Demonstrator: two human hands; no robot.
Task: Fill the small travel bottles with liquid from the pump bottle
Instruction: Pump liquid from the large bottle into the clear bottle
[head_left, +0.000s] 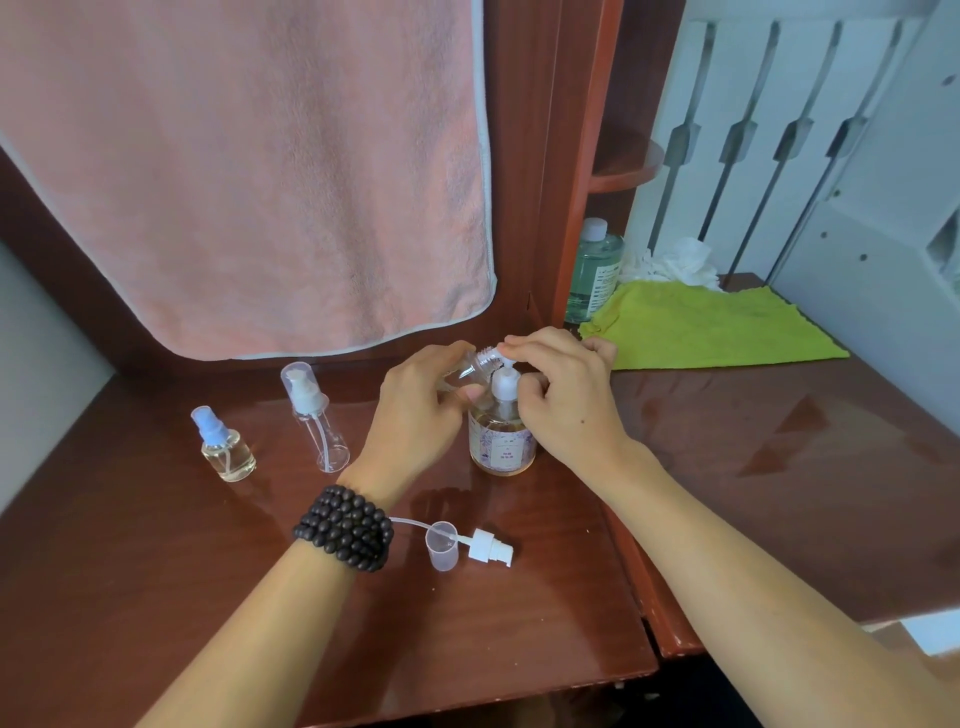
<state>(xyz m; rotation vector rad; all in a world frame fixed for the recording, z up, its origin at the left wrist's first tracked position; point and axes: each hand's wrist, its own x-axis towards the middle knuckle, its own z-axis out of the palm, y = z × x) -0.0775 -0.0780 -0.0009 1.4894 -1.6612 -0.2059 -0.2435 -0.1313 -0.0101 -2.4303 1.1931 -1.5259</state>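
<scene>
Reddish-brown tabletop (519, 613) carries everything, a pink towel (249, 171) hanging behind. The pump bottle (502, 441) stands at centre. The left hand (415, 410) is grasping a small clear travel bottle (475, 366), tipped with its long axis slanting up-right so its mouth meets the spout. The right hand (563, 395), directly above, closes its grip on the pump head.

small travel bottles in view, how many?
3: a spray bottle far left on the table, a capped pump bottle right of it, and an open clear one tilted in the left hand. None visibly hidden.
</scene>
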